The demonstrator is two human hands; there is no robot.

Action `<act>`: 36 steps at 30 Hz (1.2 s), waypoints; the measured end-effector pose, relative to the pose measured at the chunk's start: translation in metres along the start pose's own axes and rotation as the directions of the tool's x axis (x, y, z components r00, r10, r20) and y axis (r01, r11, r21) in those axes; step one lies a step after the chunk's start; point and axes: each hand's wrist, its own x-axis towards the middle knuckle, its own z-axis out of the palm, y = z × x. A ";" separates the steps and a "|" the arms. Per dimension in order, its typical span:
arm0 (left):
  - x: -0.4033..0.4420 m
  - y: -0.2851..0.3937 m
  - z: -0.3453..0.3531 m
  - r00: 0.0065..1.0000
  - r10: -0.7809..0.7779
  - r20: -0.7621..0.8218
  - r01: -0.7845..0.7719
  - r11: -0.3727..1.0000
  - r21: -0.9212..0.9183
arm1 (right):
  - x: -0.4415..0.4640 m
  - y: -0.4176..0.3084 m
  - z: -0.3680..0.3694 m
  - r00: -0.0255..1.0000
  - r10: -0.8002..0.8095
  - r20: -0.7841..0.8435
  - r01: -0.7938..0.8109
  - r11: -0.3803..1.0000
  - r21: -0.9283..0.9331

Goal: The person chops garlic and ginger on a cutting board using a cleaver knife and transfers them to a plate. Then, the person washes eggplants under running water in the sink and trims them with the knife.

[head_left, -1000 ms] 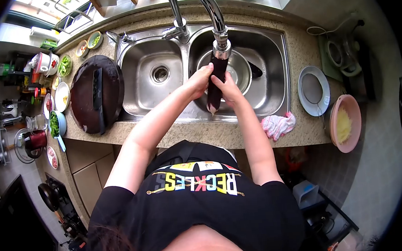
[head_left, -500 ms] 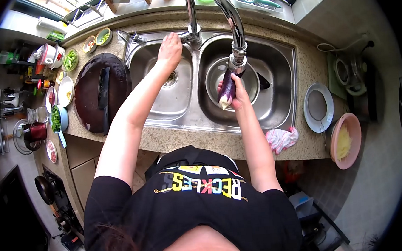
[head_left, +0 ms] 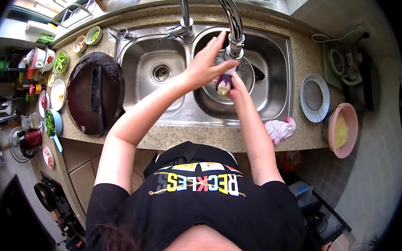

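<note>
My right hand [head_left: 236, 87] is wrapped round a purple eggplant [head_left: 224, 84], its pale stem end pointing toward me, under the faucet [head_left: 236, 45] over the right basin. Water seems to run onto it. My left hand [head_left: 208, 66] is beside the faucet head with its fingers stretched out, just above the eggplant, holding nothing. Below is a metal bowl [head_left: 250, 86] in the right basin, partly hidden by my hands. A second dark eggplant [head_left: 258, 72] shows at the bowl's right edge.
Left of the sink [head_left: 153, 52] lies a round dark board [head_left: 80, 93] with a cleaver [head_left: 96, 95], beside several small food dishes. To the right are a cloth [head_left: 281, 130], a strainer on a white plate [head_left: 304, 103] and a pink bowl [head_left: 354, 127].
My left hand first left the eggplant for the faucet lever, then came back right beside the faucet head. Water now appears in the right basin. My right hand keeps the eggplant.
</note>
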 end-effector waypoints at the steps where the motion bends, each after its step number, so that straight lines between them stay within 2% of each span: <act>1: 0.007 0.011 0.010 0.998 0.058 -0.035 -0.060 0.997 -0.040 | 0.000 -0.001 0.001 1.000 0.000 -0.024 0.000 1.000 -0.018; 3: 0.019 0.015 0.027 0.998 0.005 -0.069 0.001 0.997 0.082 | -0.002 -0.003 0.006 0.998 -0.040 -0.039 0.039 0.999 -0.036; 7: 0.037 0.006 0.053 0.981 0.054 -0.186 -0.031 0.991 0.127 | -0.019 -0.019 0.024 0.992 -0.065 -0.111 0.058 0.996 -0.063; 10: 0.054 -0.002 0.061 0.940 0.208 -0.271 -0.156 0.967 0.202 | -0.009 -0.032 0.021 0.988 -0.073 -0.135 0.058 0.992 -0.112; 11: 0.055 -0.004 0.063 0.940 0.212 -0.269 -0.160 0.966 0.201 | -0.010 -0.035 0.021 0.988 -0.077 -0.135 0.062 0.992 -0.112; 13: 0.055 -0.003 0.060 0.959 0.164 -0.229 -0.134 0.981 0.140 | -0.010 -0.040 0.021 0.984 -0.118 -0.136 0.089 0.975 -0.202; 14: 0.049 -0.004 0.057 0.984 0.085 -0.154 -0.092 0.995 -0.037 | -0.011 -0.039 0.020 0.978 -0.148 -0.144 0.114 0.968 -0.225; 15: 0.041 -0.015 0.059 0.977 0.087 -0.195 -0.108 0.989 -0.104 | -0.011 -0.038 0.014 0.978 -0.156 -0.140 0.117 0.960 -0.253; 17: 0.023 -0.065 0.085 0.923 0.044 -0.382 -0.005 0.995 0.103 | -0.017 -0.032 0.008 0.975 -0.167 -0.149 0.118 0.948 -0.294; 18: 0.014 -0.093 0.098 0.935 -0.262 -0.239 0.227 0.960 -0.165 | -0.032 -0.028 0.023 0.962 -0.180 -0.207 0.102 0.935 -0.338; 19: 0.011 -0.094 0.098 0.857 -0.515 -0.019 0.471 0.798 -0.376 | -0.037 -0.021 0.028 0.950 -0.220 -0.222 0.122 0.916 -0.383; 20: 0.011 -0.095 0.100 0.772 -0.607 0.189 0.595 0.587 -0.548 | -0.041 -0.015 0.027 0.953 -0.232 -0.194 0.118 0.877 -0.466; 21: 0.016 -0.080 0.094 0.669 -0.623 0.405 0.691 0.322 -0.647 | -0.046 -0.009 0.027 0.957 -0.241 -0.164 0.116 0.830 -0.545; 22: 0.019 -0.091 0.107 0.744 -0.638 0.201 0.629 0.566 -0.533 | -0.058 -0.003 0.039 0.946 -0.293 -0.139 0.140 0.756 -0.639; 23: 0.022 -0.102 0.120 0.810 -0.587 0.002 0.550 0.757 -0.353 | -0.063 0.000 0.039 0.948 -0.279 -0.155 0.081 0.681 -0.728; 24: 0.034 -0.088 0.110 0.742 -0.664 0.091 0.629 0.644 -0.436 | -0.069 0.003 0.035 0.950 -0.264 -0.167 0.064 0.688 -0.723; 25: 0.044 -0.091 0.109 0.732 -0.649 0.208 0.656 0.588 -0.473 | -0.075 0.004 0.034 0.951 -0.253 -0.179 0.050 0.695 -0.717; 27: 0.060 -0.083 0.104 0.731 -0.591 0.342 0.682 0.623 -0.383 | -0.096 -0.011 0.034 0.964 -0.224 -0.145 0.051 0.687 -0.725; 28: 0.064 -0.098 0.114 0.766 -0.549 0.335 0.643 0.630 -0.436 | -0.106 -0.019 0.032 0.981 -0.164 -0.105 0.054 0.748 -0.662; 29: 0.070 -0.115 0.122 0.680 -0.493 0.542 0.692 0.187 -0.698 | -0.114 -0.025 0.028 0.992 -0.106 -0.063 0.048 0.804 -0.593; 30: 0.074 -0.116 0.123 0.690 -0.439 0.576 0.678 0.113 -0.726 | -0.117 -0.030 0.022 0.997 -0.077 -0.024 0.052 0.842 -0.537; 32: 0.076 -0.119 0.127 0.682 -0.371 0.630 0.673 -0.019 -0.739 | -0.118 -0.041 0.012 0.998 -0.068 0.006 0.062 0.867 -0.495; 33: 0.073 -0.119 0.130 0.675 -0.372 0.637 0.680 -0.018 -0.733 | -0.115 -0.046 0.009 0.998 -0.052 0.047 0.067 0.888 -0.454; 35: 0.063 -0.118 0.133 0.754 -0.432 0.495 0.556 0.019 -0.831 | -0.097 -0.054 -0.002 0.997 -0.058 0.053 0.077 0.861 -0.503; 36: 0.059 -0.106 0.130 0.735 -0.562 0.378 0.513 0.097 -0.853 | -0.084 -0.058 -0.005 0.998 -0.059 0.019 0.059 0.806 -0.590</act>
